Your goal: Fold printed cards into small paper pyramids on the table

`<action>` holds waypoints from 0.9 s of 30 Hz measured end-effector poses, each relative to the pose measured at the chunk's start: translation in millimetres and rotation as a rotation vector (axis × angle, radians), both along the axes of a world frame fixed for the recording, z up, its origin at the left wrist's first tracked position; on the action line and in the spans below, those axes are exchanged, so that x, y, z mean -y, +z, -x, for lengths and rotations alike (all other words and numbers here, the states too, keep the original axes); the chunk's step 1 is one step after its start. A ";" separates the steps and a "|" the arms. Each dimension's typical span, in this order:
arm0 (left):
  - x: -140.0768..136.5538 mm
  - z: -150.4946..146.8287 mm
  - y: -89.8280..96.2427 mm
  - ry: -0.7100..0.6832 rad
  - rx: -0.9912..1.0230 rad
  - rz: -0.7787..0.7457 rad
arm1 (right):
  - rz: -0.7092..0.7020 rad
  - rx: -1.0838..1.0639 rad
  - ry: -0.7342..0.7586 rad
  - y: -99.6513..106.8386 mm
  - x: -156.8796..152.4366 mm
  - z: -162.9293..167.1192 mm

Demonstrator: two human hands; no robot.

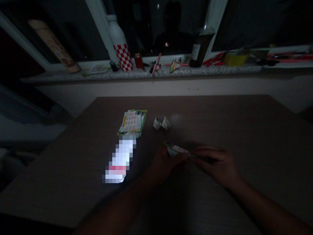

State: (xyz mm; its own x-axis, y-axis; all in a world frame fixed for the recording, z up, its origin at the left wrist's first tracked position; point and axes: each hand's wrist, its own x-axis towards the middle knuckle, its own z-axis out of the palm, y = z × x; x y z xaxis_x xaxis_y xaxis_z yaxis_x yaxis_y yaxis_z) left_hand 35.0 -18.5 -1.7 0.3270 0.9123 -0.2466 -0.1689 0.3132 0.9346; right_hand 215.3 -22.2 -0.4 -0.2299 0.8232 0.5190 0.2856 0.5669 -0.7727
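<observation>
A folded piece of printed paper (177,149) is held above the table, between my two hands. My left hand (164,164) is closed on its near left side, the thumb pressed along the lower edge. With thumb and fingers pinched together, my right hand (216,161) grips the paper's right tip. Beyond them stand two small pointed paper shapes (161,123), folded from similar printed sheets. A stack of printed paper sheets (133,122) lies to the left. Dim light hides the finer folds of the paper.
A lit phone (119,160), its screen blurred out, lies left of my left hand. Past the brown table (220,114), a stone windowsill (97,76) carries a checkered bottle (122,52), a small jar (138,61), a dark bottle (199,50) and a leaning tube (55,45).
</observation>
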 end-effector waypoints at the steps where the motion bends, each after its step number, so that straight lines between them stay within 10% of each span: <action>1: 0.5 -0.1 0.5 0.006 -0.041 -0.036 | 0.045 -0.025 -0.010 0.5 0.3 1.1; 11: 6.7 -2.7 0.1 0.018 -0.230 -0.204 | 0.498 -0.351 -0.001 0.0 1.8 6.7; 27: 5.5 -6.5 2.6 0.108 -0.244 -0.066 | 0.598 -0.357 0.251 -2.6 4.9 5.3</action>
